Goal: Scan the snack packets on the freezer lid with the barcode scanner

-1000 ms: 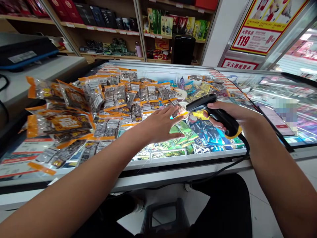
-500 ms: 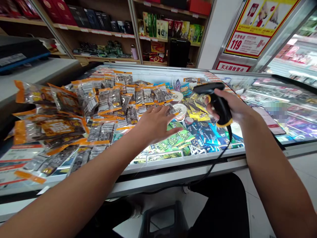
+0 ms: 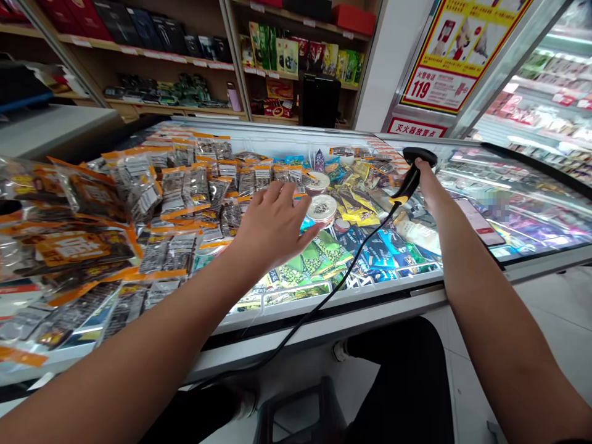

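Observation:
My left hand (image 3: 276,223) is held palm down with fingers stretched out, holding nothing. It hovers over the glass top near clear snack packets with orange edges (image 3: 173,191) and round white-lidded tubs (image 3: 322,208). My right hand (image 3: 429,185) is closed around a black and yellow barcode scanner (image 3: 407,184), whose wide head points up and away. A black cable (image 3: 340,280) hangs from its handle across the front edge of the case. Green packets (image 3: 326,251) and blue packets (image 3: 383,250) lie below the cable, partly under the glass.
The lit display case (image 3: 411,288) runs along my front, with a phone (image 3: 478,222) on its right side. More orange-edged packets (image 3: 81,246) are heaped at left. Stocked shelves (image 3: 185,58) stand behind. A dark stool (image 3: 300,413) is on the floor between my legs.
My right hand has turned the scanner from lying sideways to pointing up and away. Its cable now stretches diagonally over the case. My left hand stays over the packets, still spread; the view has shifted rightward.

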Tool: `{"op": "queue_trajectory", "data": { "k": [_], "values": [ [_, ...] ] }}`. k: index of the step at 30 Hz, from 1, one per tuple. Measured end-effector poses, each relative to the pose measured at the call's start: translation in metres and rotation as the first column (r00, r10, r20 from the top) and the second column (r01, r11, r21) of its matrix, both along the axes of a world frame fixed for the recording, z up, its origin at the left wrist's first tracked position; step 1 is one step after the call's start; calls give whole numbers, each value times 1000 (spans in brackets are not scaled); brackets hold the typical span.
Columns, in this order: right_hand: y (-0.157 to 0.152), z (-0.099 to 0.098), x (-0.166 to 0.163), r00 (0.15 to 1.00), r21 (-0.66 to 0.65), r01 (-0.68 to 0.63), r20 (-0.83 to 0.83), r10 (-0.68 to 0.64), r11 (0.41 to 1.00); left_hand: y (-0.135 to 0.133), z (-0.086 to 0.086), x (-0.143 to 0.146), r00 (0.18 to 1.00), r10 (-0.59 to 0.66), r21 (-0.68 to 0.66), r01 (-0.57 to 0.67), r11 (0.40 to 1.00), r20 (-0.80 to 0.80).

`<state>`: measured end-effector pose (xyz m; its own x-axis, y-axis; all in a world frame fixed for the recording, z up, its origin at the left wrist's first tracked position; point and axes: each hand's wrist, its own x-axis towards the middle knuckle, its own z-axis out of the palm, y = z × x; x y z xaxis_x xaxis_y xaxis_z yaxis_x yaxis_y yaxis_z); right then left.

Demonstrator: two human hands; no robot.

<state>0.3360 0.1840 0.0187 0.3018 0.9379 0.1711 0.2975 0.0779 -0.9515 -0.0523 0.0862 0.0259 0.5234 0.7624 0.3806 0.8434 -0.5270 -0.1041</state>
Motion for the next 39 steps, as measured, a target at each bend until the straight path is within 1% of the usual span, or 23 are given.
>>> {"op": "queue_trajectory", "data": {
  "k": [1, 3, 6, 8, 11, 16, 19, 21, 24, 26, 27, 28, 30, 32, 34, 37, 39],
  "values": [
    [-5, 4, -6, 998, -23, -16, -63, 15, 1000, 0, 1, 1, 999, -38, -4, 38, 999, 5],
    [-16, 12, -20, 969, -78, -112, -230, 91, 991, 0, 2, 2, 989, -148, -50, 148, 988, 7],
    [-30, 22, -42, 875, -96, -301, -423, 235, 949, 0, -1, 4, 942, -334, -163, 331, 929, 9],
    [-35, 26, -55, 827, -86, -368, -486, 284, 926, -1, -5, 8, 911, -413, -227, 405, 886, 12],
    [-37, 24, -69, 799, -110, -418, -516, 308, 902, -4, -10, 13, 897, -442, -292, 427, 856, 17],
    [-39, 17, -80, 808, -168, -439, -504, 306, 883, -8, -11, 13, 898, -438, -333, 426, 841, 41],
    [-39, 16, -83, 810, -179, -444, -499, 307, 878, -4, -5, 3, 896, -440, -303, 437, 847, 61],
    [-40, 16, -84, 818, -174, -429, -490, 300, 886, 1, 2, -6, 888, -453, -284, 455, 844, 77],
    [-43, 19, -84, 844, -172, -389, -461, 275, 905, 8, 9, -17, 863, -500, -319, 495, 809, 70],
    [-47, 22, -85, 858, -199, -395, -429, 283, 897, 11, 8, -18, 862, -506, -343, 482, 806, 21],
    [-49, 23, -85, 861, -219, -411, -411, 299, 885, 11, 5, -18, 872, -489, -342, 455, 822, -15],
    [-51, 25, -86, 861, -242, -434, -395, 321, 868, 11, 2, -16, 893, -448, -330, 408, 851, -51],
    [-56, 28, -86, 855, -286, -476, -370, 363, 832, 9, -6, -10, 942, -319, -285, 279, 917, -105],
    [-61, 30, -87, 850, -318, -501, -353, 391, 804, 6, -13, -4, 973, -196, -239, 162, 957, -125],
    [-66, 32, -89, 838, -339, -535, -332, 434, 774, 2, -16, 1, 982, -144, -218, 114, 969, -125],
    [-73, 36, -91, 775, -349, -632, -287, 563, 692, -2, -17, 5, 980, -149, -245, 114, 963, -129],
    [-76, 38, -92, 739, -361, -672, -269, 617, 647, -4, -16, 4, 978, -159, -275, 118, 954, -133]
  ]
}}
